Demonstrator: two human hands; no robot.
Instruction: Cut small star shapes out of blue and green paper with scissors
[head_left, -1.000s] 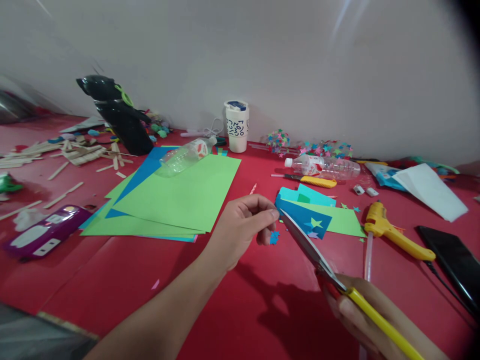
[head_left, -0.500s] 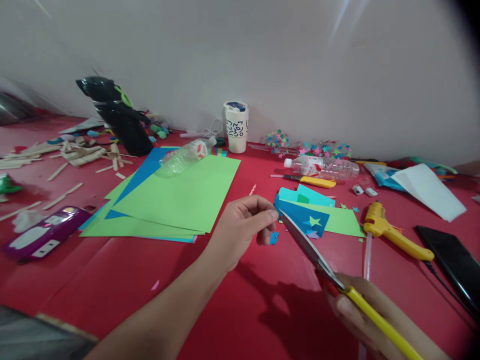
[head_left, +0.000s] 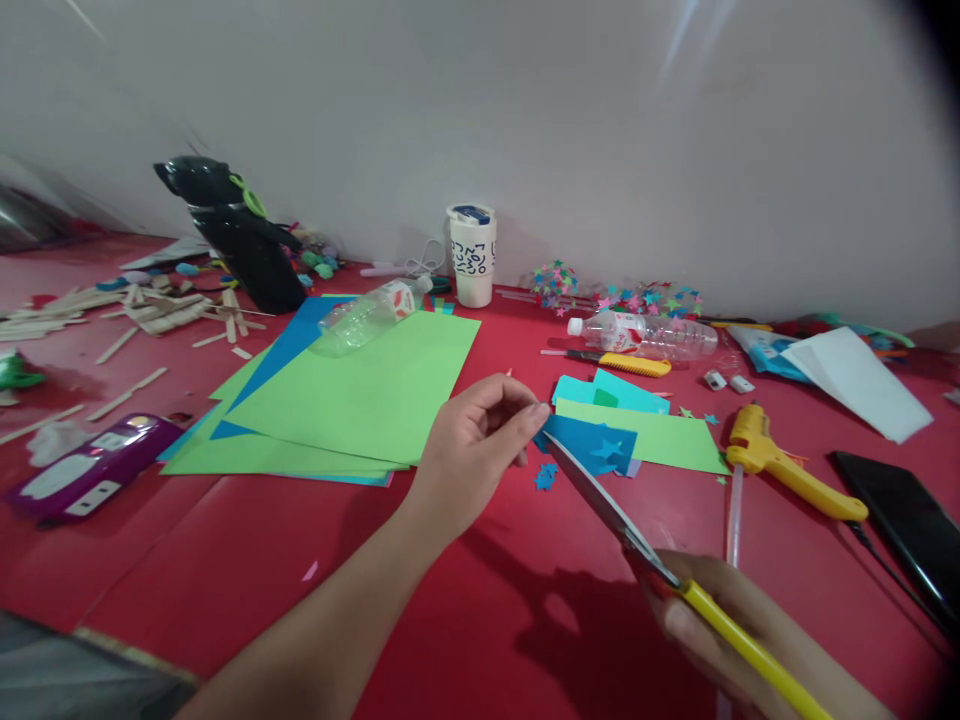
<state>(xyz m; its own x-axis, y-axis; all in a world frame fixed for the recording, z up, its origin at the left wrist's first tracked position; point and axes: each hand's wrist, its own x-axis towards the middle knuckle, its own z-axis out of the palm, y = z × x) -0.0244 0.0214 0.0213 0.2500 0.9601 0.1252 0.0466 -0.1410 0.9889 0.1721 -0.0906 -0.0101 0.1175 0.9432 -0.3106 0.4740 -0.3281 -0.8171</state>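
Note:
My left hand (head_left: 476,435) is closed, with thumb and forefinger pinching the left end of a blue paper piece (head_left: 574,440). A lighter star shape shows near the paper's right end. My right hand (head_left: 712,610) is closed around a pair of yellow-handled scissors (head_left: 637,540). Their blades point up and left, the tips at the paper close to my left fingertips. Small blue paper scraps (head_left: 546,477) lie beneath on the red table (head_left: 480,640). Just behind the held paper is a light green paper strip (head_left: 675,440), with turquoise paper pieces (head_left: 637,390) beyond it.
Green and blue sheets (head_left: 360,400) lie left, topped by a clear plastic bottle (head_left: 367,318). Rightward are a yellow glue gun (head_left: 787,465), a black phone (head_left: 892,530) and a yellow cutter knife (head_left: 634,365). A white cup (head_left: 472,260) and another bottle (head_left: 652,335) stand and lie behind.
The blue paper, my left hand and the scissors have shifted slightly left. The star shape looked light green before and looks light blue now.

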